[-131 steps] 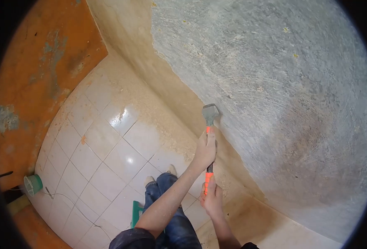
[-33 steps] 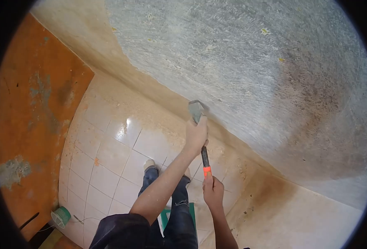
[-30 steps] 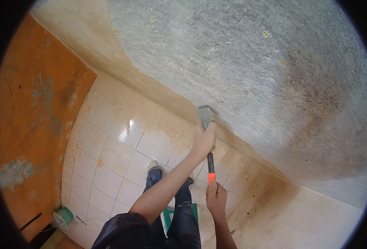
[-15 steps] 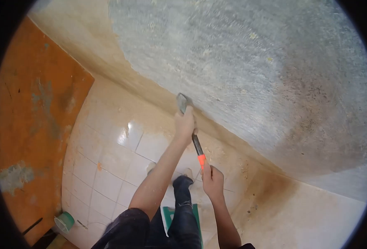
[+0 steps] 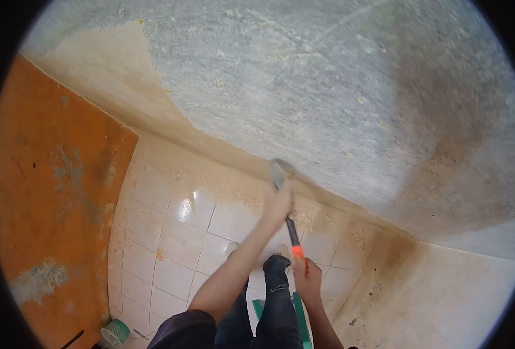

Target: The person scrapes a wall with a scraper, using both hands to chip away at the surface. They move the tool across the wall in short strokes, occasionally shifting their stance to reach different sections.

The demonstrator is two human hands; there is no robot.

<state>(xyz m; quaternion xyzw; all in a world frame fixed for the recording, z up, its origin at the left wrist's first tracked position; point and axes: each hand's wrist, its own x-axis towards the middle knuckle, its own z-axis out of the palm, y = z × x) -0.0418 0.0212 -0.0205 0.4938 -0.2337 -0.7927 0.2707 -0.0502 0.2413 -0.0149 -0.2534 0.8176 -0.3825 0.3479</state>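
Note:
My left hand (image 5: pixel 278 205) is wrapped round the upper shaft of a long-handled scraper (image 5: pixel 293 231), just below its grey flat head. The head is blurred and lies close to the lower edge of the grey, stripped wall (image 5: pixel 280 99); whether it touches is hard to tell. Lower down, my right hand (image 5: pixel 308 277) grips the handle beneath an orange band. Most of the handle's lower end is hidden in that hand. A beige strip of wall (image 5: pixel 222 152) runs below the stripped area.
Beneath me is a tiled floor (image 5: pixel 179 238) with dust along the wall. A green stool (image 5: pixel 300 314) stands by my legs. An orange wall (image 5: pixel 65 192) rises at left, with a green basket (image 5: pixel 116 333) at its foot. A pale wall (image 5: pixel 437 291) closes the right side.
Both hands and the scraper have shifted right and down in the view. The surroundings have shifted too, as the head camera has moved. Both hands keep their hold.

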